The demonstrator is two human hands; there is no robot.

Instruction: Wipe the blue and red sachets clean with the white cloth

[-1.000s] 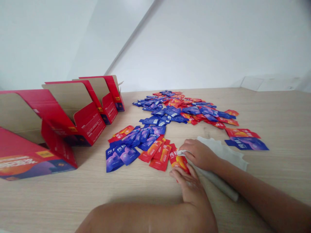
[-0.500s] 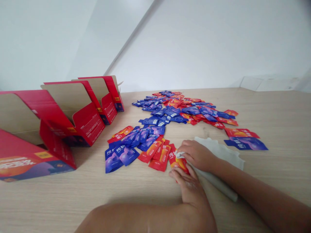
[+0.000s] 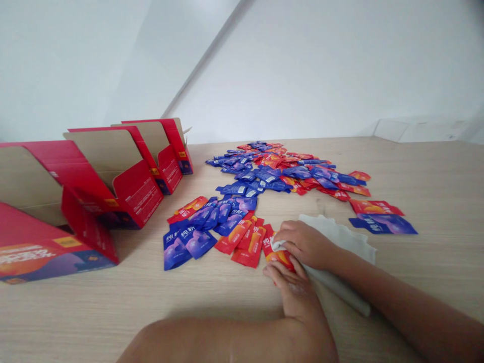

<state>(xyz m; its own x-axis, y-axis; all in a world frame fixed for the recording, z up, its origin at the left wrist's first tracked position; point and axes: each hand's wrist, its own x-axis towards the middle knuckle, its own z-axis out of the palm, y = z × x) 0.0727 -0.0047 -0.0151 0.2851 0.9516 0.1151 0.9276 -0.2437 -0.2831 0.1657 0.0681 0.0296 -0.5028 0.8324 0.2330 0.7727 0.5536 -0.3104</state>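
Note:
A red sachet with an orange print point(image 3: 269, 242) lies flat on the table, partly covered by both hands. My left hand point(image 3: 293, 287) holds its near end with the fingertips. Just beyond, my right hand point(image 3: 308, 244) is closed on a white cloth point(image 3: 338, 234), pressing a bunched corner of it onto the sachet's face. The rest of the cloth spreads under my right wrist and forearm. To the left, several more red sachets point(image 3: 247, 244) overlap beside purple-blue sachets point(image 3: 194, 241).
Open red cartons point(image 3: 138, 199) stand in a row at the left. A long heap of red and blue sachets point(image 3: 280, 171) stretches across the back of the table. One blue sachet point(image 3: 389, 224) overlaps a red one at the right. A white wall point(image 3: 321, 70) rises behind.
My right hand has shifted slightly left and nearer on the sachet, drawing the cloth with it. My left hand has stayed in place.

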